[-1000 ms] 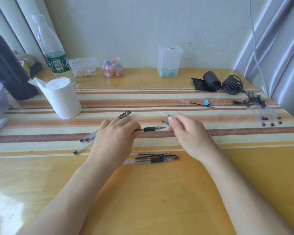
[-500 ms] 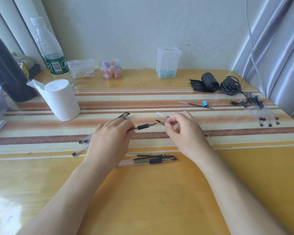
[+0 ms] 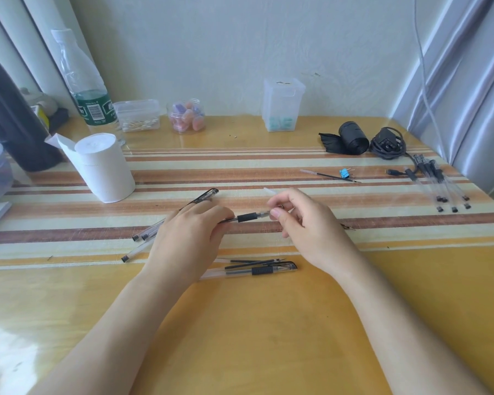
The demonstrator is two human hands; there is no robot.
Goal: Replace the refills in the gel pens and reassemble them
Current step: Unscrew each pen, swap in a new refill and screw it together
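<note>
Head, left hand (image 3: 189, 235) grips gel pen (image 3: 247, 217), right hand (image 3: 311, 226) pinches tip, bottle label (image 3: 96, 109) illegible

Striped table (image 3: 297, 323); pens (image 3: 436, 183); tissue roll (image 3: 106, 166)

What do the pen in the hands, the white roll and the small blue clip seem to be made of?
The pen: clear glossy plastic barrel, see-through, with a matte black grip sleeve, probably rubber. The white roll: soft matte paper, likely tissue, with a loose torn flap. The blue clip: seems painted metal with thin wire handles, though too small to be sure.
</note>
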